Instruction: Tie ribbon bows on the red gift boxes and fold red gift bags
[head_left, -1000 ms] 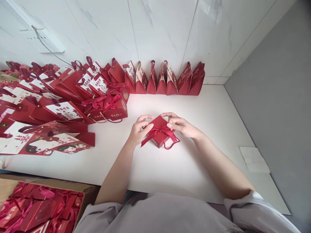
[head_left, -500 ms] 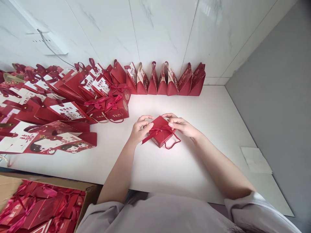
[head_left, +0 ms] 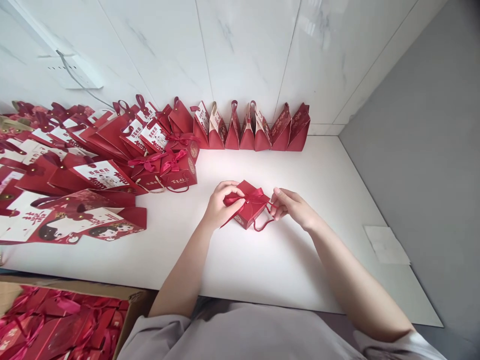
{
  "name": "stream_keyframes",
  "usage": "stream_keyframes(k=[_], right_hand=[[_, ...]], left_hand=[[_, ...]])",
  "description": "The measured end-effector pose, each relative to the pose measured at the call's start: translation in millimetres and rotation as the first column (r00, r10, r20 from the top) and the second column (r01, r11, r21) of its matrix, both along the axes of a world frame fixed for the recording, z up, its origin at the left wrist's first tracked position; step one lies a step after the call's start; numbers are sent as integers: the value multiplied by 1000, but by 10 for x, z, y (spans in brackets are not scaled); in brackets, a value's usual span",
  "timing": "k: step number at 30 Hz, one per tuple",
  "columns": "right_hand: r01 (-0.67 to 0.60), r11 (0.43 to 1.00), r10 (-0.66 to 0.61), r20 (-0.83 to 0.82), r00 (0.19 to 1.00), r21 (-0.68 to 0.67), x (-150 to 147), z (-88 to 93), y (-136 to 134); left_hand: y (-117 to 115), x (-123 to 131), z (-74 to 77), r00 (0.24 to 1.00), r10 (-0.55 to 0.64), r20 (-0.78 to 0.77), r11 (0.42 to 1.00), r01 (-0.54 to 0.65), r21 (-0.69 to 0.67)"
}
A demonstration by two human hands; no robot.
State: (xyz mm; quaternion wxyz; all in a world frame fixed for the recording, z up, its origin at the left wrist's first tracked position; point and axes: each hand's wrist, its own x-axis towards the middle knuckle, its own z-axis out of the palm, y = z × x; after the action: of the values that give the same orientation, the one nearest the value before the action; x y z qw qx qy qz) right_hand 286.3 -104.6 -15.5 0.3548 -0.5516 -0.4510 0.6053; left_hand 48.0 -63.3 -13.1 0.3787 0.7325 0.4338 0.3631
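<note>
A small red gift box [head_left: 248, 216] sits on the white table in front of me, with a red ribbon bow [head_left: 255, 195] on top and a twisted red cord handle hanging off its near right side. My left hand [head_left: 225, 202] lies over the box's left edge, thumb and fingers pinching the ribbon by the bow. To the right of the box, my right hand [head_left: 290, 206] is closed, its fingertips pinching a ribbon tail drawn out from the bow. The left part of the ribbon is partly hidden under my left hand.
Several red and white gift boxes [head_left: 105, 175] crowd the table's left side, and a row of red ones [head_left: 232, 132] stands along the marble wall. A cardboard carton [head_left: 137, 305] full of red boxes is at lower left. A white sheet [head_left: 386, 244] lies at right.
My right hand has left the box's top right edge and moved right with the ribbon tail. My left hand has shifted inward onto the bow.
</note>
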Motion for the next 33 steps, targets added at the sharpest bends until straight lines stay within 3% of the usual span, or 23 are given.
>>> stream_keyframes(k=[4,8,16,20,25,33], right_hand=[[-30,999,27,-109,994,-30,-87,18,-152],[-32,989,52,-138,989,145,-175,42,-233],[-263,900,228,139,964,348,-196,147,-379],[-248,918,189,209,959,308,-111,77,-342],[-168,972,153,100,983,165,-19,-70,-254],[-169,981,166,37,985,90,64,-189,-202]], left_hand=[[-10,14,5,1000,4,-28,1000,-4,4],[-17,31,1,999,18,-37,1000,-18,1],[7,41,5,996,33,-87,998,-37,-42],[22,46,-4,996,39,-82,997,-44,-58],[30,51,-17,997,34,-71,997,-39,-74],[96,-134,-43,989,29,143,967,9,-256]])
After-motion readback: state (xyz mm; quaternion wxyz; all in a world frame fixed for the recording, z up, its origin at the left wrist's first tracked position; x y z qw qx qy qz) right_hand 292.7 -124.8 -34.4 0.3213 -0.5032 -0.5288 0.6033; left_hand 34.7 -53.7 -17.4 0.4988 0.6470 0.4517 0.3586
